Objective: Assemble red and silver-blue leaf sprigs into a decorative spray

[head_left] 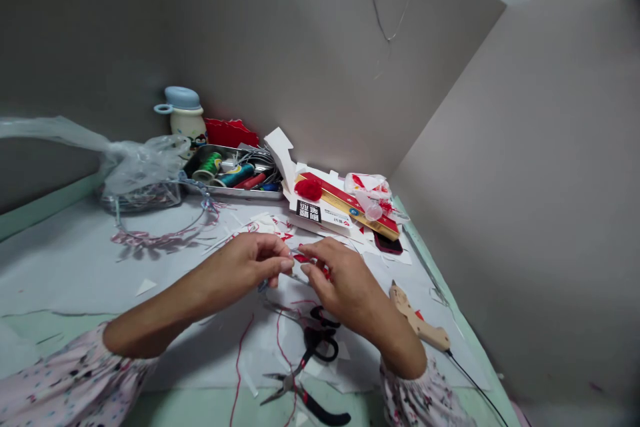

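My left hand [265, 261] is closed in a pinch, thumb against forefinger, on a thin wire-like piece [300, 278]. Close by on the right, my right hand [336, 277] curls its thumb and fingers around the same piece, partly hiding it. Small red bits [301, 258] show between the hands; whether they are attached cannot be made out. A bluish wrapped end [263, 285] hangs under my left hand. Below my right hand lie black-handled scissors [320, 341], and nearer me pliers [286, 383] with dark handles. Red threads [241, 363] trail beside them.
A glue gun [420, 320] with a cord lies at the right. Behind are a metal tray [240, 193] of thread spools, a white box [320, 215], a red-gold box [373, 212] and a phone [388, 243]. A decorated hoop [165, 237], plastic bag [143, 167] and bottle [184, 117] stand left.
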Action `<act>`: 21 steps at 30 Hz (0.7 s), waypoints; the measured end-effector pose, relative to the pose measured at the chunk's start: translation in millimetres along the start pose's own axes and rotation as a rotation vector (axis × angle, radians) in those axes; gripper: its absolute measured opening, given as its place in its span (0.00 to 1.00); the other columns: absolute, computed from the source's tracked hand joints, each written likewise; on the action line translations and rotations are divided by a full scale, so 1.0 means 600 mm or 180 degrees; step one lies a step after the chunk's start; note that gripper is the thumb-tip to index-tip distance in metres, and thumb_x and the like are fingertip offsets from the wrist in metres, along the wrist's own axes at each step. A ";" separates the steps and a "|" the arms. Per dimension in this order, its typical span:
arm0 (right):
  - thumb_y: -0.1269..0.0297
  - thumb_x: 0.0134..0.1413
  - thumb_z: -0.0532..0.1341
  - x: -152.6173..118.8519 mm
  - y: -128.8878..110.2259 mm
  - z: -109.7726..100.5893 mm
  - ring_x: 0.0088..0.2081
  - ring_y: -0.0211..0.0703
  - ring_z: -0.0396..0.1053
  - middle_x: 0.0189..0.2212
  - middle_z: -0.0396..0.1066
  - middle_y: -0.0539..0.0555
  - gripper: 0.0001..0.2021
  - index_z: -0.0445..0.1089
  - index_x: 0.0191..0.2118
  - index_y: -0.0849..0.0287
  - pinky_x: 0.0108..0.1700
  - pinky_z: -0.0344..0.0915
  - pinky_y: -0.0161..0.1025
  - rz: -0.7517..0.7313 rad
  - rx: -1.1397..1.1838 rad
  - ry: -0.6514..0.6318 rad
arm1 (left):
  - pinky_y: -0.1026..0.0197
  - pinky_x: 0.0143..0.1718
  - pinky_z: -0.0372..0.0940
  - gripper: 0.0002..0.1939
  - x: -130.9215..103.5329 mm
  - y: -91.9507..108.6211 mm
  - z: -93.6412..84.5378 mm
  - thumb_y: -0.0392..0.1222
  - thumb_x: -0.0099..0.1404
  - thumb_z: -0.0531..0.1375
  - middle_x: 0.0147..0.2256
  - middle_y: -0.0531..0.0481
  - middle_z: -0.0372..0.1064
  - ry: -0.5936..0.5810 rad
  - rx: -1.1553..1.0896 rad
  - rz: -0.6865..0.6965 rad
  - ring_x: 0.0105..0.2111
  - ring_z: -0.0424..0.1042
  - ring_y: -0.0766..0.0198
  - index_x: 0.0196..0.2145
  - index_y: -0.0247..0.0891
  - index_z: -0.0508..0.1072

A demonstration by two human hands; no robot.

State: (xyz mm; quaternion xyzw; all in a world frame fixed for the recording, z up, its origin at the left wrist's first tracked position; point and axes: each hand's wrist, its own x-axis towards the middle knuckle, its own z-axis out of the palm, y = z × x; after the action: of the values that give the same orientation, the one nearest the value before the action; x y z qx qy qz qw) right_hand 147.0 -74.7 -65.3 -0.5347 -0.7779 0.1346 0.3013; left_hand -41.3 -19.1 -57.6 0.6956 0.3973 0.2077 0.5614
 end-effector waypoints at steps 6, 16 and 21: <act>0.71 0.60 0.58 0.003 -0.010 0.002 0.40 0.42 0.71 0.39 0.75 0.55 0.11 0.75 0.45 0.59 0.44 0.66 0.39 -0.0032 0.0261 0.0026 | 0.66 0.24 0.51 0.10 -0.001 -0.005 -0.003 0.48 0.60 0.60 0.20 0.58 0.66 -0.0060 -0.0016 0.0063 0.22 0.57 0.69 0.29 0.38 0.71; 0.72 0.58 0.60 0.007 -0.003 0.017 0.35 0.41 0.71 0.32 0.74 0.52 0.07 0.75 0.37 0.58 0.39 0.66 0.37 -0.0122 0.0210 0.0368 | 0.66 0.24 0.51 0.10 -0.001 -0.005 -0.002 0.48 0.60 0.61 0.20 0.58 0.66 -0.0092 -0.0056 0.0081 0.22 0.58 0.69 0.29 0.38 0.70; 0.76 0.55 0.56 0.012 0.015 0.007 0.42 0.46 0.70 0.50 0.69 0.62 0.19 0.68 0.52 0.61 0.41 0.68 0.42 0.0201 -0.0131 0.1165 | 0.66 0.24 0.52 0.11 0.000 -0.002 -0.007 0.49 0.59 0.62 0.21 0.57 0.66 -0.0123 -0.0192 -0.0004 0.22 0.59 0.69 0.29 0.37 0.70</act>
State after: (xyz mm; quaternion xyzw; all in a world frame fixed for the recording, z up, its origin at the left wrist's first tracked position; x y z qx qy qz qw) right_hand 149.5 -64.1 -71.2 -0.5805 -0.6956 0.0284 0.4224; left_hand -44.8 -16.8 -57.8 0.6819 0.3804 0.2057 0.5899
